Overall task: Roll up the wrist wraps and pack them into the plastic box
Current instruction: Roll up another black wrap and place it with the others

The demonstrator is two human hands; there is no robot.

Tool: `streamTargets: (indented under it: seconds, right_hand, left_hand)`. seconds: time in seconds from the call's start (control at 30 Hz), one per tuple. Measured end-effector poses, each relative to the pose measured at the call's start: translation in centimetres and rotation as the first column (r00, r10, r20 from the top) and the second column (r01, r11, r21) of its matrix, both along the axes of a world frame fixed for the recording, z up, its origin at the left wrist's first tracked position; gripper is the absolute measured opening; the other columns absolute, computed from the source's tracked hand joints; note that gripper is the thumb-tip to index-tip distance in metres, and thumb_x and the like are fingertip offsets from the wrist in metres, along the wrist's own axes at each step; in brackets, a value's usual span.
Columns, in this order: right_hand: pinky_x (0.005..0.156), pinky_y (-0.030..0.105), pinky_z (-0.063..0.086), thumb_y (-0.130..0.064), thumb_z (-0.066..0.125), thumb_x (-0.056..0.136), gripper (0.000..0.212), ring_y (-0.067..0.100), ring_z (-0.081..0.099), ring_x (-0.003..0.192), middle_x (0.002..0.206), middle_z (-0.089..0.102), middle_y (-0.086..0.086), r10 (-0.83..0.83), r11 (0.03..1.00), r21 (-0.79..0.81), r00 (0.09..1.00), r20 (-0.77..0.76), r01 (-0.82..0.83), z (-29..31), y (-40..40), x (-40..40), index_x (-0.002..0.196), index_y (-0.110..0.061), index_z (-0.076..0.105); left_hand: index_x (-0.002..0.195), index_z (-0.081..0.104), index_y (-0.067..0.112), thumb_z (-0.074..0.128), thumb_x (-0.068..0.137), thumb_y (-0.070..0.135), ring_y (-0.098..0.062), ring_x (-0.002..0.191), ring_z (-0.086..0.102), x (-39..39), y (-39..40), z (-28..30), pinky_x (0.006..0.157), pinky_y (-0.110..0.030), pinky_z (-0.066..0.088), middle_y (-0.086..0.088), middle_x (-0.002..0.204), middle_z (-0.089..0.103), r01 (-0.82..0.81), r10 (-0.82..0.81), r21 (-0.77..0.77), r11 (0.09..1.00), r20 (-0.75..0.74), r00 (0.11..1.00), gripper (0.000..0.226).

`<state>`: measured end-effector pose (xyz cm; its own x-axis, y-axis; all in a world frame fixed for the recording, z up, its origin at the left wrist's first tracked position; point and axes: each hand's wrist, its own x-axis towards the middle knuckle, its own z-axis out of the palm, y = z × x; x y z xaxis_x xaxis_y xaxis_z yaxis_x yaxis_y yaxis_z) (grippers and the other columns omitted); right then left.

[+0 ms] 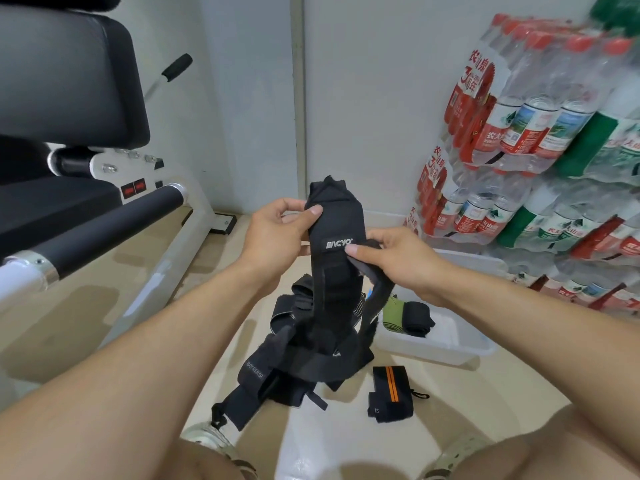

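Head view:
Left hand [277, 233]: fingers pinching top of black wrist wrap [334, 237], held up above the pile [304, 355].
Right hand [398, 258]: fingers gripping same wrap below its logo.
Plastic box [446, 344]: just right of pile, holding green and black rolls [407, 318].
Orange-striped wrap [391, 393]: on floor, near side of box.

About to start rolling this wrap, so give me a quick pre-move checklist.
1. Left hand grips top of the black fabric wrist wrap: ok.
2. Right hand pinches it beside the logo: ok.
3. Wrap clear of the black pile of wraps on the floor: not ok, its lower end hangs into it.
4. White plastic box has room: ok, two rolls inside.
5. Velcro side: cannot tell.
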<state>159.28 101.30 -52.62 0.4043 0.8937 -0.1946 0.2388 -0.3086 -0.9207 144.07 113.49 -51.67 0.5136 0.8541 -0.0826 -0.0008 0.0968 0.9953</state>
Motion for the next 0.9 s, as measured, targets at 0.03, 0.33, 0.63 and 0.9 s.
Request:
streamTargets:
  seconds: [0.03,0.33,0.63,0.9]
  right_hand:
    - [0.076,0.025,0.059,-0.027,0.069,0.097,0.015,0.012,0.076,0.085,0.091,0.08,-0.002,-0.032,0.999,0.013,0.999,-0.021,0.032,0.1,0.2,-0.1,0.106,-0.019,0.078]
    - [0.051,0.022,0.053,-0.025,0.067,0.098,0.016,0.012,0.063,0.052,0.062,0.065,-0.002,-0.245,0.94,0.078,0.817,-0.522,0.332,2.6,1.2,0.8,0.092,-0.011,0.071]
    - [0.064,0.018,0.05,-0.023,0.067,0.099,0.019,0.006,0.062,0.067,0.078,0.07,-0.001,-0.148,0.987,-0.085,0.975,-0.168,0.136,0.4,0.2,3.5,0.116,-0.017,0.072]
    - [0.081,0.035,0.058,-0.023,0.077,0.09,0.011,0.019,0.073,0.084,0.09,0.077,0.006,-0.003,0.998,-0.061,0.99,-0.139,-0.006,1.0,0.4,0.4,0.094,-0.015,0.071]
  left_hand:
    - [0.106,0.061,0.008,0.07,0.096,0.025,-0.016,0.069,0.072,0.1,0.1,0.0,0.062,-0.028,0.057,-0.005,0.085,0.078,-0.012,0.012,-0.022,1.0,-0.002,1.0,0.021]
    - [0.097,0.069,0.014,0.076,0.091,0.028,-0.023,0.094,0.073,-0.7,0.3,-1.9,0.094,-0.047,0.057,-0.003,0.091,0.078,0.378,-0.39,-0.105,0.92,-0.338,0.857,0.017]
    - [0.093,0.065,0.02,0.072,0.094,0.027,-0.015,0.068,0.067,-0.6,1.2,-1.2,0.056,-0.023,0.049,-0.003,0.087,0.076,-0.077,0.067,-0.028,0.997,-0.264,0.962,0.01]
    - [0.12,0.062,0.013,0.056,0.103,0.015,-0.025,0.082,0.072,-0.2,1.2,-0.8,0.078,-0.044,0.061,-0.009,0.102,0.075,-0.141,0.121,-0.181,0.973,-0.115,0.986,0.018]
